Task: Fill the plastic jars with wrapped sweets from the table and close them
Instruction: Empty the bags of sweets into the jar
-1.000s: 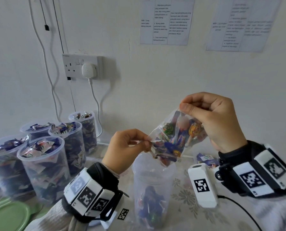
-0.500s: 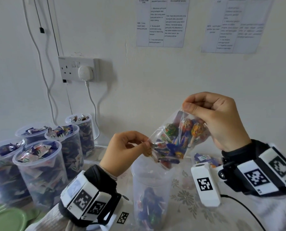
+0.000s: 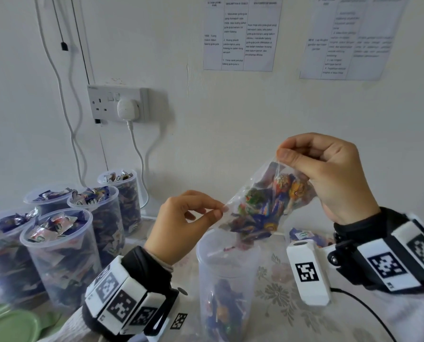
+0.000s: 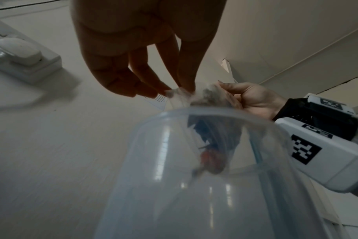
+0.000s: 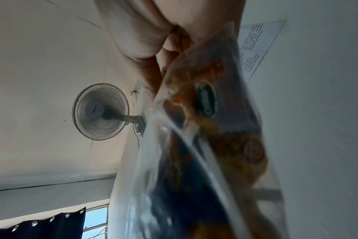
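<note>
A clear plastic bag of wrapped sweets (image 3: pixel 265 208) hangs tilted over an open clear jar (image 3: pixel 227 275) in the middle of the table. My right hand (image 3: pixel 329 174) pinches the bag's upper corner; my left hand (image 3: pixel 188 223) pinches its lower left corner. The bag's low end points into the jar mouth, and wrapped sweets lie in the jar's lower part. In the left wrist view the jar rim (image 4: pixel 210 113) is just below my left hand's fingertips (image 4: pixel 174 92), with the bag (image 4: pixel 206 97) above it. The right wrist view shows the bag (image 5: pixel 210 137) blurred, close under my right hand.
Several open jars full of wrapped sweets (image 3: pixel 60 250) stand at the left by the wall. Green lids (image 3: pixel 11 327) lie at the bottom left. A few loose sweets (image 3: pixel 304 236) lie behind my right wrist. A wall socket with plug and cable (image 3: pixel 122 104) is above the jars.
The bag has tipped a little more, its lower end sinking toward the jar mouth. Both hands keep their pinch and have barely shifted.
</note>
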Demonstrator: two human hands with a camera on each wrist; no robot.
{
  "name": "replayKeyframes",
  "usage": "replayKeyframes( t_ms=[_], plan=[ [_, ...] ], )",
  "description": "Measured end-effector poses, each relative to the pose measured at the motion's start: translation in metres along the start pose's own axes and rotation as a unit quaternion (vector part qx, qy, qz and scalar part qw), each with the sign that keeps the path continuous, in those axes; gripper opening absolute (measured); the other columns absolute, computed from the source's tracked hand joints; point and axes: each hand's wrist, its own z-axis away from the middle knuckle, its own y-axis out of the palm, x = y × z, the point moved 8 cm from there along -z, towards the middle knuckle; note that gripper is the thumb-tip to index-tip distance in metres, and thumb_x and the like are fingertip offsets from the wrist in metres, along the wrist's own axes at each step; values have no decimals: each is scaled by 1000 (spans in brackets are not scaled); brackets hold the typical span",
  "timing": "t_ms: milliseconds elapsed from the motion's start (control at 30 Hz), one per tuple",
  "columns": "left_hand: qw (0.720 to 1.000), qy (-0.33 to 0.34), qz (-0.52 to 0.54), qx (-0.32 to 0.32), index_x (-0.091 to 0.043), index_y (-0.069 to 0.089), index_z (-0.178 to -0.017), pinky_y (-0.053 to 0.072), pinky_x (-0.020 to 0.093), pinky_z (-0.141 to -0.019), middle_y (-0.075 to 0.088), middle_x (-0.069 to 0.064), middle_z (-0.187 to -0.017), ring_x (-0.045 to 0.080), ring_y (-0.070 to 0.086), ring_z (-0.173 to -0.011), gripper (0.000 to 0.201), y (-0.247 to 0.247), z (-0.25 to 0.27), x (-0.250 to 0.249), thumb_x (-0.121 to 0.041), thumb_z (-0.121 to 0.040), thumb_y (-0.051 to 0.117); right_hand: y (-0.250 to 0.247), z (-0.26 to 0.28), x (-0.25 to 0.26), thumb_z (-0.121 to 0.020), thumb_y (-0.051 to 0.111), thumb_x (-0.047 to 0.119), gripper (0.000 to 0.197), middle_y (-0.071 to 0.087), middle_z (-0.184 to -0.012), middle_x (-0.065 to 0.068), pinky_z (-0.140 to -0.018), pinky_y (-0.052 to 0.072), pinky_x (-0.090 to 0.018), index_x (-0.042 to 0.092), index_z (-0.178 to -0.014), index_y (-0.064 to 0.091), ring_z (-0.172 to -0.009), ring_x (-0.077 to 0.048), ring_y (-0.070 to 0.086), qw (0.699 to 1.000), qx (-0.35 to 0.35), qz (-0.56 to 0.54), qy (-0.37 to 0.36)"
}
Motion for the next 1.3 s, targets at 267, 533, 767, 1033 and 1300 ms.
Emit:
replayKeyframes(
  t_ms=[267,533,767,1033,1300],
  plan=[
    [999,-13,24,-18,-32,73,-71,42,11,-58,72,-11,-72,0,55,-59,23,-2,1,3,-10,-76,75,3,1,1,-77,69,-4,15,67,-60,9,-47,39,-5,11,-76,67,-44,1,54,1000,5,-11,0],
    [993,-41,102,-46,-24,73,-70,52,26,-68,73,0,-71,13,64,-66,21,-2,0,9,-4,-76,72,4,-2,3,-75,74,4,20,71,-69,9,-68,52,-16,24,-70,72,-66,-6,64,998,28,42,-23],
    [984,-69,154,-51,-17,73,-69,52,21,-69,72,7,-71,13,63,-67,13,2,0,12,-6,-76,71,17,1,6,-69,76,10,13,71,-69,7,-69,53,-16,22,-71,71,-67,-6,64,996,70,43,-24],
    [981,-76,166,-59,-10,72,-72,52,24,-71,72,11,-73,14,62,-67,9,3,-1,10,-4,-78,70,22,2,7,-72,75,9,14,71,-70,8,-67,52,-16,22,-73,70,-67,-7,65,997,69,35,-29],
    [978,-68,191,-47,-8,72,-74,53,26,-73,72,9,-74,15,63,-70,10,7,2,7,-1,-79,67,30,0,12,-80,71,6,16,69,-71,9,-65,53,-23,21,-77,68,-64,-14,62,989,98,97,-43]
  ],
)
